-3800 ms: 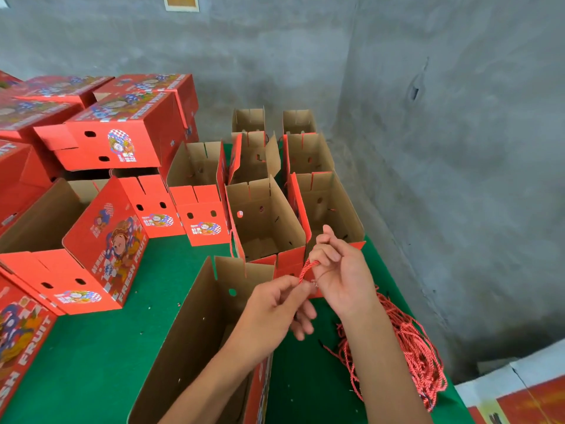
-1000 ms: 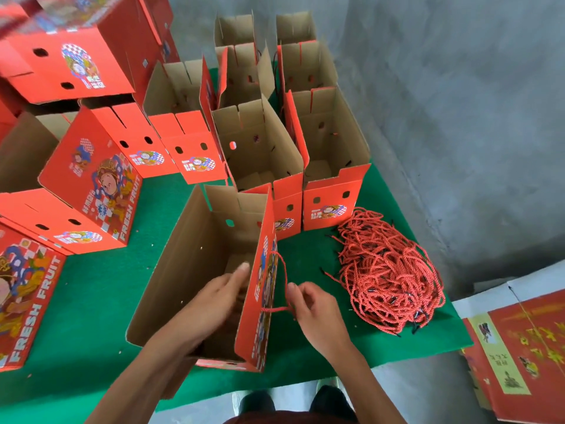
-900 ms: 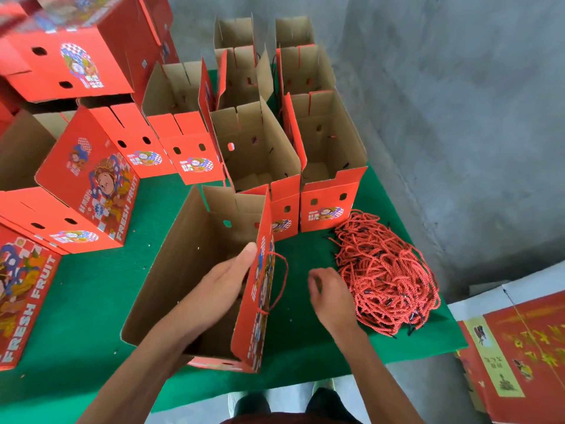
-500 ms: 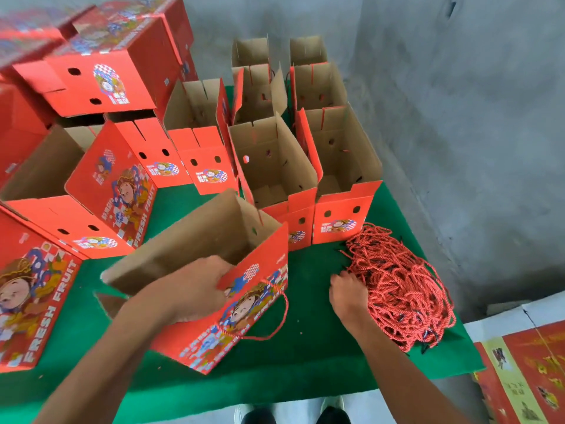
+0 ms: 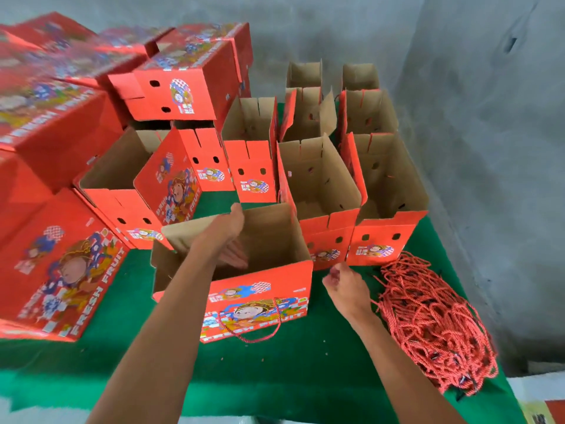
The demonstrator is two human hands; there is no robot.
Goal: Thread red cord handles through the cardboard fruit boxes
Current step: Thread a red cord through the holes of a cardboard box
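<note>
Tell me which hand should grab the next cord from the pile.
Right. The right hand hovers just beside the red cord pile, holding nothing visible, while the left hand reaches into the open box that already carries one cord loop.

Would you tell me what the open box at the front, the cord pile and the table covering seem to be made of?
Front box: cardboard, plain brown inside, printed red outside. Cord pile: twisted red rope, probably synthetic. Table covering: matte green cloth, perhaps felt.
</note>
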